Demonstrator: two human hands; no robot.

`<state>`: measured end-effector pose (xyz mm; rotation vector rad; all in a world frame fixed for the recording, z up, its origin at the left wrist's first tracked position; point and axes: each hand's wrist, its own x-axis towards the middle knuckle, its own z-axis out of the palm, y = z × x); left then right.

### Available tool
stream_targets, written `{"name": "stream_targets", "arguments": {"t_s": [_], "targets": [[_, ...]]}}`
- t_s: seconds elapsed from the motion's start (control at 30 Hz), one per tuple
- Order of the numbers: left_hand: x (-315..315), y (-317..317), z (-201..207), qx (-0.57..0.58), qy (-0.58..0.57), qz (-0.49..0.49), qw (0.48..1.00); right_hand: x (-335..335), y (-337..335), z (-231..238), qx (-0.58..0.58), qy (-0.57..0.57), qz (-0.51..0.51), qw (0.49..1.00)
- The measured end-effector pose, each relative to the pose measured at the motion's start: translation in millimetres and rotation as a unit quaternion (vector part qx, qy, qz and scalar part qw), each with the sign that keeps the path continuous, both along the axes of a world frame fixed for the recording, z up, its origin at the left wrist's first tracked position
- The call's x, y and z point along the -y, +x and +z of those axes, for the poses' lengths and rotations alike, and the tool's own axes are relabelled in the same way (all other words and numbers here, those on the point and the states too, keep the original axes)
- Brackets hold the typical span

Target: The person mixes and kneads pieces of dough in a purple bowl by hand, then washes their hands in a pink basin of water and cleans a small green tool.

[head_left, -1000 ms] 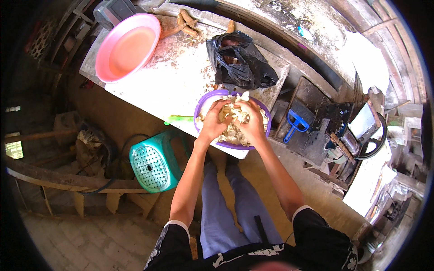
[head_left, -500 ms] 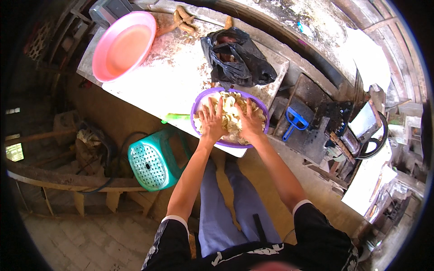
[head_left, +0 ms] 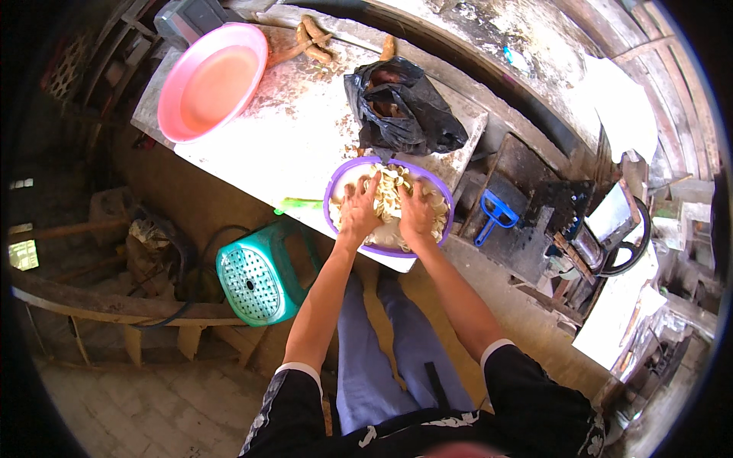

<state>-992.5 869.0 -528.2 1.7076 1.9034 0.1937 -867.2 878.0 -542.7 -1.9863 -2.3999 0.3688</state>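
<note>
Your L hand [head_left: 357, 214] & R hand [head_left: 416, 217], cupped 1s ago, now flatter, fingers apart, on slices [head_left: 390, 195] in tub [head_left: 451, 206], near right of bench [head_left: 286, 141]; prob. spreading them, tho fingertips unclear.

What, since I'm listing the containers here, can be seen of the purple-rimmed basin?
The purple-rimmed basin looks plastic and roundish, standing upright at the edge of the table, beside the black plastic bag. Thin pale slices lie inside, with whitish patches, possibly cloudy liquid. The left hand and right hand reach in over its near side, touching the slices.
</note>
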Motion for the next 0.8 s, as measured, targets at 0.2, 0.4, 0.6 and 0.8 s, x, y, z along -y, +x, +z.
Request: {"name": "stream_targets", "arguments": {"t_s": [0.2,0.4,0.6,0.8], "targets": [[-2.9,-1.2,-17.5,0.026,0.042,0.028,0.998,-4.2,5.8,3.4,-0.071,-0.087,-0.055,0.992],[12.3,1.7,-21.6,0.094,0.096,0.057,0.989,0.7,24.2,-4.9,-0.269,-0.042,-0.021,0.962],[17.1,-0.7,-14.1,0.157,0.13,0.054,0.978,4.7,26.0,33.8,-0.308,-0.025,-0.002,0.951],[14.2,-9.7,17.2,0.122,0.072,-0.029,0.989,-4.7,29.7,52.3,-0.28,-0.086,0.097,0.951]]}}
